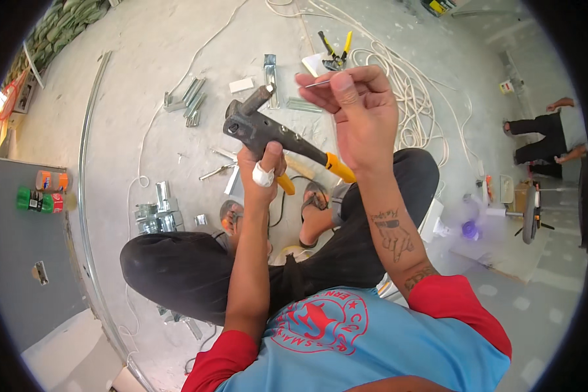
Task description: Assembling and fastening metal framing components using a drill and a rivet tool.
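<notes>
My left hand, with white tape around one finger, grips a black hand riveter by its yellow-sleeved handles. The riveter's handles are spread apart, and its nose points up and to the right. Beside it, my raised right hand pinches a thin metal pin, which looks like a blind rivet, between thumb and fingers. The pin is apart from the riveter's nose. Below the tool, several cut metal pieces and an upright metal channel piece lie on the floor.
Yellow-handled snips lie ahead, near a loose coil of white cable. A long metal channel runs along the left. Two bottles lie on a grey panel. Another person is at the far right.
</notes>
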Available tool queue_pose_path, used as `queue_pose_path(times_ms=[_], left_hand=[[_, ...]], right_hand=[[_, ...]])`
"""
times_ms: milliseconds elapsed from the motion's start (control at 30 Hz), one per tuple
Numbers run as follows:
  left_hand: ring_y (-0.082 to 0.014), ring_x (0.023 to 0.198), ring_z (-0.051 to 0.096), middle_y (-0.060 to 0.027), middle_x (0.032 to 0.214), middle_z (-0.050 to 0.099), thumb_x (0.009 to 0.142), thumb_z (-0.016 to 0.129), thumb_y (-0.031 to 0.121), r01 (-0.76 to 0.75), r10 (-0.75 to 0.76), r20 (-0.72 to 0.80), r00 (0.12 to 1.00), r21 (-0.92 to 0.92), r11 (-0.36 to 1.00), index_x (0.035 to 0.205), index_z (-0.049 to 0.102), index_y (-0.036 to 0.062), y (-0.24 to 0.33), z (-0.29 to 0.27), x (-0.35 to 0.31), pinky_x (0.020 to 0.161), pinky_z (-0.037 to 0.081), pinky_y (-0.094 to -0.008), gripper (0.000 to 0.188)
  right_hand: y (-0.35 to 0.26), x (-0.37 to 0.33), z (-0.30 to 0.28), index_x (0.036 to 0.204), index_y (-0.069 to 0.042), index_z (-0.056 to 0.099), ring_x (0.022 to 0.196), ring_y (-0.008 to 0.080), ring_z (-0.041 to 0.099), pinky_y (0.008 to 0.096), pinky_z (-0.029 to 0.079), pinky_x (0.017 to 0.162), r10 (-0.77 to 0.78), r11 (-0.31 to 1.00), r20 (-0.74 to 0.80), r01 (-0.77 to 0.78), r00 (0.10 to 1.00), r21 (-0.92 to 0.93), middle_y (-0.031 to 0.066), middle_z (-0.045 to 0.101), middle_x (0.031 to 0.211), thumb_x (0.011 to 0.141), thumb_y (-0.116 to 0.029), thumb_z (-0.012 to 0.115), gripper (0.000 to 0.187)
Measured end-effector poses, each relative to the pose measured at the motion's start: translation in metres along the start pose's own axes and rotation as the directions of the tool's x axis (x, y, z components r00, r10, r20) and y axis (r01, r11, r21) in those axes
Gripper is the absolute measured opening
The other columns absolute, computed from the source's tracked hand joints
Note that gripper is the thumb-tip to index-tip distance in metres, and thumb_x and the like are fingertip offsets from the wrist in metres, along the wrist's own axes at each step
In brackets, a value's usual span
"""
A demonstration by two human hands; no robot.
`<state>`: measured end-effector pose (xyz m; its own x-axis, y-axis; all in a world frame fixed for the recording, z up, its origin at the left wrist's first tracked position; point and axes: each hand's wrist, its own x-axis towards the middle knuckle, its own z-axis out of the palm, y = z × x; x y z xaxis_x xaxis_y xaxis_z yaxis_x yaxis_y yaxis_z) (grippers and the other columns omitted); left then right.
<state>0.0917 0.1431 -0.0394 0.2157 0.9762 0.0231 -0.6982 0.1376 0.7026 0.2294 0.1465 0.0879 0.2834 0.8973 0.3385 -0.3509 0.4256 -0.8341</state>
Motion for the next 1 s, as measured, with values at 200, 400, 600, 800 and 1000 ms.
queue_pose_path(times_ms=[200,400,600,800,1000], left_hand=[[-0.008,0.051,0.041,0.0014,0.068,0.05,0.081,0.076,0.045,0.021,-0.025,0.039,0.999,0.108,0.994,0.095,0.059,0.0017,0.008,0.002,-0.001,0.046,0.029,-0.0242,0.048],[-0.0082,0.052,0.043,0.0003,0.069,0.053,0.08,0.077,0.045,0.031,-0.038,0.042,0.998,0.165,0.986,0.095,0.06,0.0011,0.006,-0.003,0.003,0.047,0.03,-0.0242,0.049],[-0.0042,0.049,0.041,0.0035,0.065,0.053,0.085,0.075,0.029,0.05,-0.051,0.002,0.999,0.219,0.974,0.091,0.063,0.0042,0.002,-0.012,0.005,0.044,0.029,-0.0209,0.029],[-0.0056,0.045,0.037,0.0053,0.058,0.045,0.087,0.072,0.038,0.073,-0.074,-0.05,0.996,-0.012,0.997,0.091,0.06,0.0078,-0.004,-0.012,0.014,0.041,0.026,-0.0225,0.033],[-0.0076,0.038,0.032,0.003,0.05,0.037,0.086,0.017,0.082,0.298,-0.319,0.164,0.933,0.142,0.944,0.092,0.059,0.0079,0.012,-0.071,0.035,0.038,0.026,-0.0227,0.086]], right_hand=[[0.004,0.003,0.018,0.097,-0.003,0.053,0.095,0.0351,0.07,0.0433,0.061,0.082,0.085,0.996,0.02,-0.085,0.996,0.006,0.0189,0.069,0.094,0.096,-0.009,0.059,0.008],[0.003,0.006,0.019,0.096,-0.003,0.054,0.095,0.0312,0.07,0.0394,0.062,0.079,0.097,0.991,-0.005,-0.097,0.995,-0.089,0.0162,0.069,0.094,0.094,-0.007,0.062,0.009],[0.005,0.021,0.002,0.1,-0.002,0.058,0.095,0.0228,0.069,0.0307,0.059,0.077,0.324,0.862,0.049,-0.273,0.945,-0.427,0.01,0.065,0.096,0.091,-0.009,0.067,0.014],[0.031,-0.019,-0.046,0.091,-0.003,0.063,0.059,0.0083,0.054,0.023,0.044,0.053,0.723,0.39,0.09,-0.297,0.685,-0.872,0.0014,0.057,0.072,0.094,-0.038,0.064,0.036],[0.022,-0.04,-0.043,0.072,-0.005,0.058,0.044,0.0039,0.041,0.019,0.035,0.044,0.857,0.395,-0.052,-0.718,0.513,-0.573,-0.0039,0.047,0.054,0.093,-0.055,0.057,0.054]])
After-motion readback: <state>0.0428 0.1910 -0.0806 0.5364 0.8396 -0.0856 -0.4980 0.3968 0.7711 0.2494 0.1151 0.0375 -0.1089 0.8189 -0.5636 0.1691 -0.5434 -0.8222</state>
